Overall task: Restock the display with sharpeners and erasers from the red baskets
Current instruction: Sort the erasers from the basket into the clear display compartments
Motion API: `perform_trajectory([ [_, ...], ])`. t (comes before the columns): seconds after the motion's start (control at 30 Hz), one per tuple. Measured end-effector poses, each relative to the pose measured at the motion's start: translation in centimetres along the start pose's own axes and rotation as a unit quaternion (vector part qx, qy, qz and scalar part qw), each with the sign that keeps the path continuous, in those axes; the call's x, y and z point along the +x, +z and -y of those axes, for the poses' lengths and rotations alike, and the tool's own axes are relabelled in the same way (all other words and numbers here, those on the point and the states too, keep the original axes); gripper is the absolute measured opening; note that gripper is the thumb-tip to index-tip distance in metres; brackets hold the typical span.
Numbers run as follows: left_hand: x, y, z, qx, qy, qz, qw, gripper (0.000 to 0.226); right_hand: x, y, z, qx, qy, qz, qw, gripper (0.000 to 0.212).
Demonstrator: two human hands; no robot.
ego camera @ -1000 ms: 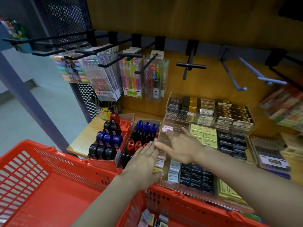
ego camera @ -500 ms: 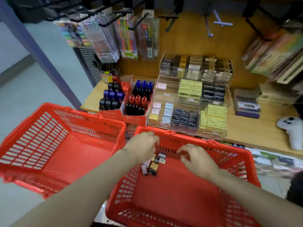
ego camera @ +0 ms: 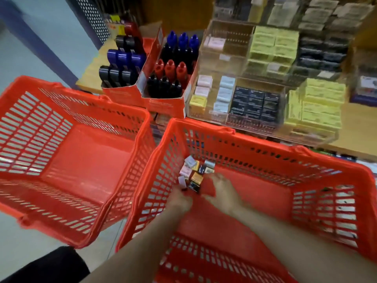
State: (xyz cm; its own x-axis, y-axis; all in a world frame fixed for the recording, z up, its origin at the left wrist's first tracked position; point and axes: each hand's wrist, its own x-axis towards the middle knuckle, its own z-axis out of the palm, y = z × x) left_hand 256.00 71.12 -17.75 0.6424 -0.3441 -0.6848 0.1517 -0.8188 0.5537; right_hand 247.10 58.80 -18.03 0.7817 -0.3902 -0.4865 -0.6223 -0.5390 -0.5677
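Note:
Two red baskets stand side by side below the display shelf. The left basket [ego camera: 81, 160] holds nothing I can see. In the right basket [ego camera: 265, 148], several small eraser and sharpener packs [ego camera: 195, 172] lie heaped in the far left corner. Both hands are down inside that basket. My left hand [ego camera: 179, 199] sits at the near edge of the heap with curled fingers. Just right of the heap, my right hand [ego camera: 222, 190] also has its fingers bent. Motion blur hides whether either hand holds a pack. The clear acrylic display [ego camera: 224, 64] holds rows of yellow packs [ego camera: 320, 103] and black packs [ego camera: 253, 103].
Two red cardboard trays [ego camera: 163, 103] with blue, red and black items stand left of the acrylic display on the wooden shelf [ego camera: 357, 127]. A perforated metal panel [ego camera: 95, 17] rises at the back left. Pale floor [ego camera: 30, 48] lies to the left.
My hands left the display, came back over the right basket and dropped down to the heap of packs. The view tilted downward and moved closer.

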Motion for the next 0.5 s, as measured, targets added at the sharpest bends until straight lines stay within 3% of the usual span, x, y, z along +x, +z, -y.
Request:
perform_trajectory([
  [0.1,0.5,-0.6,1.1,0.056,0.003,-0.004,0.998,0.044,1.8,3.6,0.5,0.012,-0.006,-0.011,1.0,0.065],
  [0.27,0.6,-0.7,3.4,0.102,0.028,0.014,0.994,0.043,4.1,5.9,0.9,-0.131,0.004,-0.098,0.987,0.063],
  [0.37,0.9,-0.2,3.7,0.056,0.022,0.005,0.998,0.036,4.4,6.0,0.5,-0.138,0.016,-0.091,0.986,0.071],
  [0.5,1.5,0.6,3.8,-0.06,-0.063,0.025,0.996,0.037,2.4,5.8,-0.2,-0.175,0.024,-0.093,0.98,0.077],
])
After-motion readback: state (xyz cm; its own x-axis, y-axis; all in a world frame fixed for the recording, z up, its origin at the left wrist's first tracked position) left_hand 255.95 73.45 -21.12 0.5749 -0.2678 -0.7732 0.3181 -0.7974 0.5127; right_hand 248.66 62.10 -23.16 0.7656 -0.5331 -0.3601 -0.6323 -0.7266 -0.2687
